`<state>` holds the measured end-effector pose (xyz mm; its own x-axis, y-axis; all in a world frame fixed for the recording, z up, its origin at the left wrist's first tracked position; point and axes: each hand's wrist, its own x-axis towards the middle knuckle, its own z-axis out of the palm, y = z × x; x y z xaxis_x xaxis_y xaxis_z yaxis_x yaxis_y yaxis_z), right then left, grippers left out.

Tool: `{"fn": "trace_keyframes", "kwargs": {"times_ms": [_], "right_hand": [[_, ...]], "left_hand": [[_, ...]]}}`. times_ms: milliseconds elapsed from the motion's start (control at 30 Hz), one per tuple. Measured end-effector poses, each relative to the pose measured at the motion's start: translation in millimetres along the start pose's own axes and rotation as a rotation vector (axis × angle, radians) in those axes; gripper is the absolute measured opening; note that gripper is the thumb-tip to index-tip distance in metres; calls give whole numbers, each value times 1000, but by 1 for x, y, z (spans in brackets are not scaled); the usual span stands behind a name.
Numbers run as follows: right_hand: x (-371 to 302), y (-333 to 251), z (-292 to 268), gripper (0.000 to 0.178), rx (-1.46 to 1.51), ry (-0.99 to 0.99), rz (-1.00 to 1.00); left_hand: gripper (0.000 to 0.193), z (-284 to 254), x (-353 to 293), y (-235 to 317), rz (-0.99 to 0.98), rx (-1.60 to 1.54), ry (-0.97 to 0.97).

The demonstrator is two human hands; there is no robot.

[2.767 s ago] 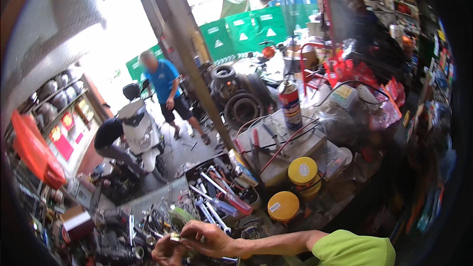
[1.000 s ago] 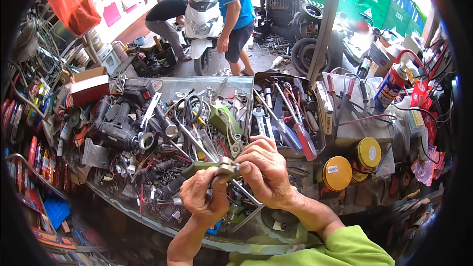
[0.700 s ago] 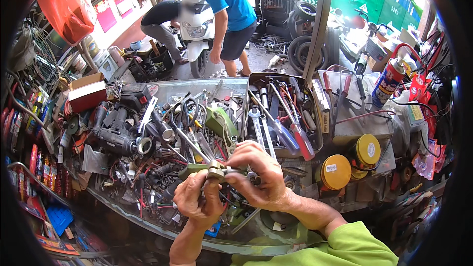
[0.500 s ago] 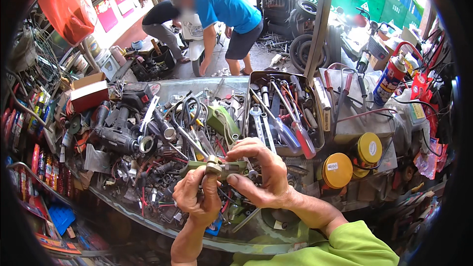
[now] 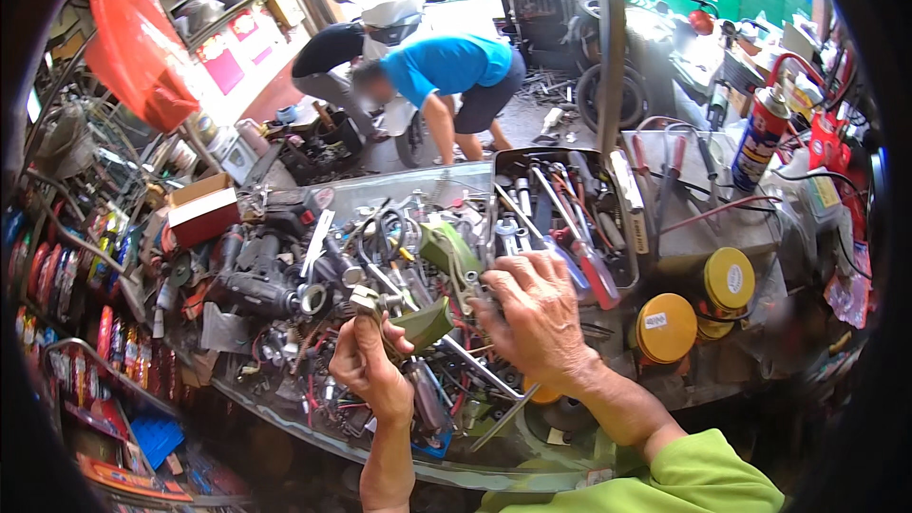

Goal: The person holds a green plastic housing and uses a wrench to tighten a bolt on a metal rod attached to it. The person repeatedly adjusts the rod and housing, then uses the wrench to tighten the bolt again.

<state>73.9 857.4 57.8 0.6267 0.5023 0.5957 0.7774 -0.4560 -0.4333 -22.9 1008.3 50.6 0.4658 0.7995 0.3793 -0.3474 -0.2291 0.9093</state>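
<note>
My left hand (image 5: 375, 370) is closed, thumb and fingertips pinching a small block-shaped metal fitting (image 5: 365, 300) above the cluttered bench. Just right of it lies a green object (image 5: 426, 325) among loose tools. Over the right side of the pile, my right hand (image 5: 541, 318) hangs with its back up. Its fingers are bent but apart, with nothing seen between them, and the tips are partly hidden. Near those fingers are a ring-ended wrench (image 5: 467, 287) and a second green object (image 5: 446, 249). Close beyond are a red-handled screwdriver (image 5: 597, 280) and a metal toolbox (image 5: 627, 266).
A black power drill (image 5: 256, 275) and an open red box (image 5: 203, 211) sit left. Yellow-lidded tins (image 5: 665, 328) and a spray can (image 5: 760, 138) stand right. Past the glass-topped bench, a person in a blue shirt (image 5: 451, 66) bends beside a scooter (image 5: 389, 19) with another person.
My right hand has moved away from the metal fitting and turned palm down over the tools. My left hand keeps the fitting, now farther left. The view has shifted slightly.
</note>
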Motion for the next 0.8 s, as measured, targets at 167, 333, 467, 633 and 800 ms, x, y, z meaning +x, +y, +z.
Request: {"fn": "trace_keyframes", "kwargs": {"times_ms": [167,333,467,633,800], "right_hand": [[-10,13,6,38,-309,-293,7],[-7,13,2,36,-266,-291,-10],[-6,11,-2,34,-175,-323,35],[-2,0,0,28,-139,-105,-38],[-15,-19,2,17,81,-378,-70]], "left_hand": [[27,-7,10,2,-142,-252,52],[22,-3,8,7,-126,-215,-2],[23,-6,10,7,-42,-148,-12],[16,-13,22,2,47,-188,93],[20,-21,29,2,174,-102,239]]}}
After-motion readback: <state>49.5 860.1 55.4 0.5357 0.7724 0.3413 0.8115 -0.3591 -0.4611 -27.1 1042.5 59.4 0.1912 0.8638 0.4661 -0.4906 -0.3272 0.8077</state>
